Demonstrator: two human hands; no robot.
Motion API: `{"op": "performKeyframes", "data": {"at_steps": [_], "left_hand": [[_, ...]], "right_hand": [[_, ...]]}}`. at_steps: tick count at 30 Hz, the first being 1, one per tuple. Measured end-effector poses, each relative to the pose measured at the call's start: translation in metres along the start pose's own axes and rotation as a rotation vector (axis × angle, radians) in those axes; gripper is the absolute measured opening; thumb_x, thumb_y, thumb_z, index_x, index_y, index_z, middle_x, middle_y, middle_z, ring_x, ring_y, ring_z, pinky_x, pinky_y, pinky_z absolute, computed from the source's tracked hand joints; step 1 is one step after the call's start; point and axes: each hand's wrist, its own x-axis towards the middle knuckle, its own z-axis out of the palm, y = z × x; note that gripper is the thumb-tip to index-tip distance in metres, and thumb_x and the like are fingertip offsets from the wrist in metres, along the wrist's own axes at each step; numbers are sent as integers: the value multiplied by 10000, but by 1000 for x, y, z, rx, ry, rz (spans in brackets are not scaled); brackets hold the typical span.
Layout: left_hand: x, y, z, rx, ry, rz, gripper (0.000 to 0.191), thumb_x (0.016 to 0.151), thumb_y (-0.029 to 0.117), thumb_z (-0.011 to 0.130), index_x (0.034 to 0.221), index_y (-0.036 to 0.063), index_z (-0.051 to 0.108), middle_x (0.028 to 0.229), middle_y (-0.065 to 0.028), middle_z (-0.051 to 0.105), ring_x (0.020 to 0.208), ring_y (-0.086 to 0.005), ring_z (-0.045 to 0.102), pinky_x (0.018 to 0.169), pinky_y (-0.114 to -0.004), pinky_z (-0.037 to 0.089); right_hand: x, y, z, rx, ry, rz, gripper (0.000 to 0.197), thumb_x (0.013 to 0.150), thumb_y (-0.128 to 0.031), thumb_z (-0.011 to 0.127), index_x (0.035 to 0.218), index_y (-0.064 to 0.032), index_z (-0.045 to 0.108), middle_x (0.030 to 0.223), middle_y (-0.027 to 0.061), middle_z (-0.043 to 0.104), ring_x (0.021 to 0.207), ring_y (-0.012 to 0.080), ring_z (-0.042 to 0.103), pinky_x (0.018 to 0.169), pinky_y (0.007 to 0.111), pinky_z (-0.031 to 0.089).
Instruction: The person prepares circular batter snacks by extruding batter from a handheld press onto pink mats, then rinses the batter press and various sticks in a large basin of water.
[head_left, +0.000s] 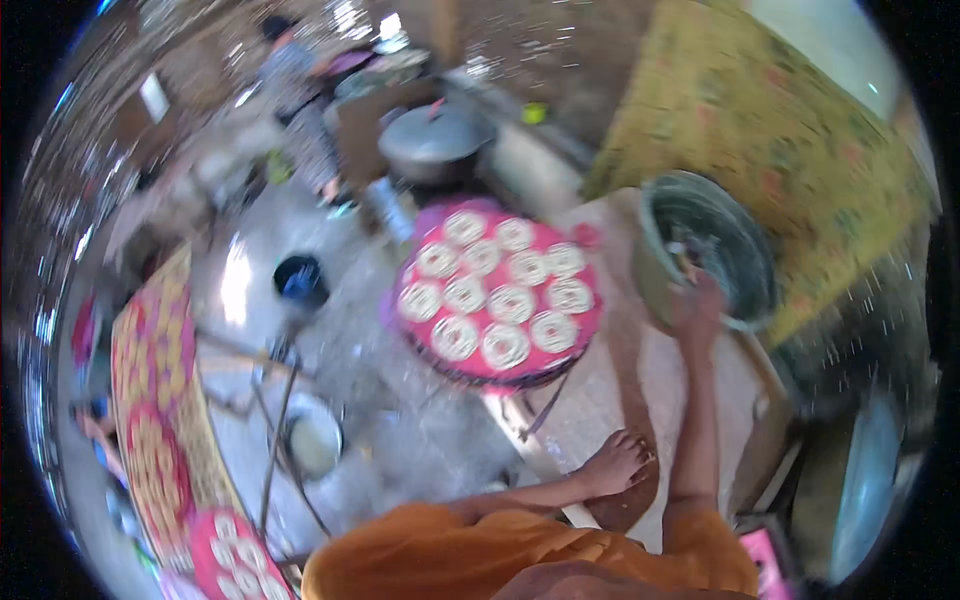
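My right hand (699, 296) reaches over the near rim of a grey-green plastic basin (651, 247). Motion blur hides its fingers, so I cannot tell whether they hold anything. A small pale thing (681, 251) shows close to the fingertips, inside the basin. My left hand is out of view. Left of the basin sits a round tray with a pink cover (487, 296), bearing several white coiled dough rings (511, 304). A bare foot (615, 461) rests on the pale platform (577, 420), below the tray and in front of my orange garment (450, 551).
A lidded metal pot (436, 135) stands beyond the tray, near another person (296, 97). On the floor are a dark bucket (300, 281) and a pale basin (313, 442), near crossed poles (279, 427). Filled mats (154, 352) lie left; a patterned yellow sheet (720, 112) is behind the grey-green basin.
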Motion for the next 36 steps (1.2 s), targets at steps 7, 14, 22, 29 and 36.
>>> {"op": "performKeyframes", "data": {"at_steps": [7, 14, 22, 29, 36], "left_hand": [[-14, -2, 15, -75, 186, 47, 317, 796, 295, 578, 1010, 60, 578, 1117, -98, 546, 1186, -262, 419, 1014, -440, 267], [-6, -6, 17, -58, 250, 105, 238, 759, 265, 605, 908, 80, 606, 1007, -89, 586, 1028, -265, 506, 928, -433, 348], [-21, 9, 11, 160, 197, 174, 250, 743, 197, 593, 976, 108, 607, 1001, -89, 580, 1016, -259, 519, 901, -424, 388], [-210, 29, 17, 71, 235, -48, 293, 737, 64, 561, 1026, 90, 600, 1066, -103, 566, 1024, -273, 519, 922, -426, 384], [-495, -21, 52, 118, -217, -1151, 280, 710, 122, 581, 982, 103, 643, 1007, -183, 602, 934, -305, 598, 826, -418, 468]], "right_hand": [[-34, 51, -37, -293, -337, 24, 287, 874, -287, 549, 1100, -114, 580, 1080, 107, 574, 1053, 273, 520, 1010, 497, 261], [-89, 38, -70, -237, -189, -40, 211, 770, -218, 662, 938, -95, 627, 909, 69, 596, 873, 293, 527, 882, 450, 314], [-178, -42, -170, -95, -226, 50, 183, 749, -226, 668, 868, -95, 621, 840, 76, 550, 834, 278, 513, 883, 478, 297], [-234, -85, -233, 103, -468, 96, 223, 732, -256, 686, 862, -83, 631, 825, 71, 563, 798, 262, 514, 898, 470, 286], [-216, -180, -221, 522, -244, -6, 422, 710, -230, 721, 1053, -42, 563, 1025, 129, 516, 982, 284, 493, 930, 436, 314]]}}
